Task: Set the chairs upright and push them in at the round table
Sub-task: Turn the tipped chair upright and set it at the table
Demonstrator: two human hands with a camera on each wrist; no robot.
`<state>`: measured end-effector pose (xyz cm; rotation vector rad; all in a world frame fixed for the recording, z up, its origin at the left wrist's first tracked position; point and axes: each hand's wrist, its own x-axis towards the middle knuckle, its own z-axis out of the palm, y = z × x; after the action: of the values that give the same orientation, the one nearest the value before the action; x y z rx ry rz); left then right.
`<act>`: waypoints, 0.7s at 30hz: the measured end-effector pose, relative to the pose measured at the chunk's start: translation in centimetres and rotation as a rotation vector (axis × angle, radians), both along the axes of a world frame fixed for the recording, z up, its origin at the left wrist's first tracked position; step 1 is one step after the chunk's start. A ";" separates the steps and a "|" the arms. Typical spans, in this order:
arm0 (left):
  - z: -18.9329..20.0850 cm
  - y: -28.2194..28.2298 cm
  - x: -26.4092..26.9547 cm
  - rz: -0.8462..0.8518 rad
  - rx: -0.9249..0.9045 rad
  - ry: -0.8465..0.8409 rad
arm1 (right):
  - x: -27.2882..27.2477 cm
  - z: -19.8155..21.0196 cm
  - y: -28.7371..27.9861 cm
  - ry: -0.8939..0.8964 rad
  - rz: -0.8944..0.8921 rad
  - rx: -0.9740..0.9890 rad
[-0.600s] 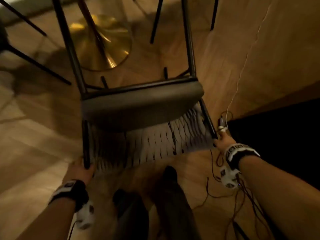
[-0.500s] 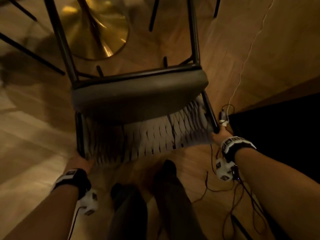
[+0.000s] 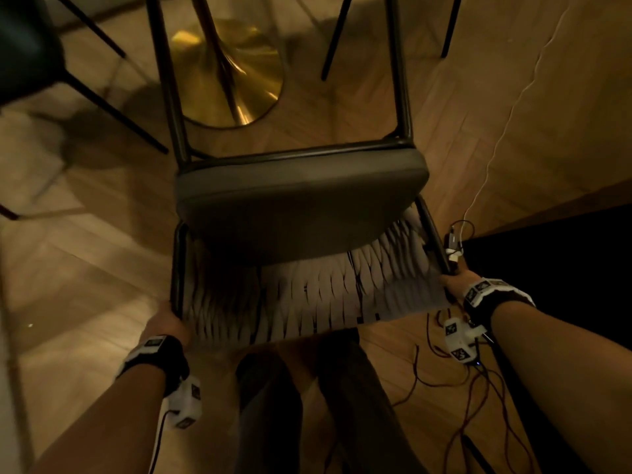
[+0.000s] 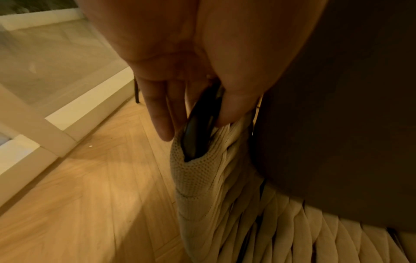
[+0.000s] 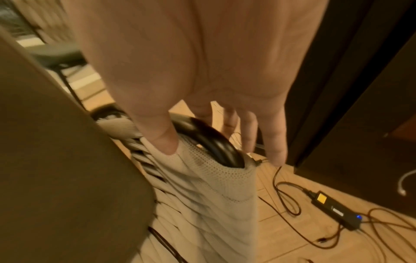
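Both top corners of the chair (image 3: 301, 203) back were gripped, one by each hand. Seen from the head camera, the left hand (image 3: 167, 321) was closed on the dark frame at the back's left corner, and the right hand (image 3: 456, 280) on the frame at the right corner. The chair was tipped, its padded seat facing the person and its black legs pointing away toward the brass table base (image 3: 227, 71), which stood on the wood floor (image 3: 85, 268) just beyond. The woven back (image 3: 307, 299) hung between the hands, above the person's shoes (image 3: 338, 343). Legs of other chairs were seen at the upper left and upper right. Cables (image 3: 455, 381) lay on the floor by the right forearm.

From the left wrist, the frame tube (image 4: 198, 122) was seen pinched between thumb and fingers (image 4: 162, 113), just where it entered the knit sleeve of the back (image 4: 198, 178). The dark seat filled the right side.

From the right wrist, the tube (image 5: 213, 142) was held between the thumb and the fingers (image 5: 276, 142), the thumb resting on the knit edge. A black adapter (image 5: 335, 210) with a blue light and loose cables lay on the floor beside a dark cabinet (image 5: 360, 89).
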<state>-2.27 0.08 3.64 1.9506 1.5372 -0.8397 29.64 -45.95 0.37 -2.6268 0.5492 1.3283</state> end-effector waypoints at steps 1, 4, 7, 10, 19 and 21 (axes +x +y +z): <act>1.1 0.2 -0.5 0.007 -0.004 0.001 | -0.2 0.9 0.0 -0.001 0.006 -0.014; 5.0 0.7 -1.7 0.037 0.000 -0.025 | -1.2 6.5 1.3 0.070 0.124 -0.088; 8.4 1.1 -2.3 0.092 0.029 -0.055 | -0.1 6.5 -0.2 0.061 0.209 -0.149; 12.1 1.8 -2.7 0.099 0.058 -0.108 | 0.7 10.6 1.6 0.052 0.252 -0.118; 20.6 6.9 0.6 0.116 0.194 -0.279 | 0.3 28.4 12.4 -0.207 0.404 -0.043; 21.5 7.6 1.2 0.183 0.232 -0.382 | 1.8 29.1 13.5 -0.257 0.427 -0.043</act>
<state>-1.09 7.65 25.09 1.9486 1.5972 -0.2015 31.39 -32.41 29.46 -2.9997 -0.0246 1.0449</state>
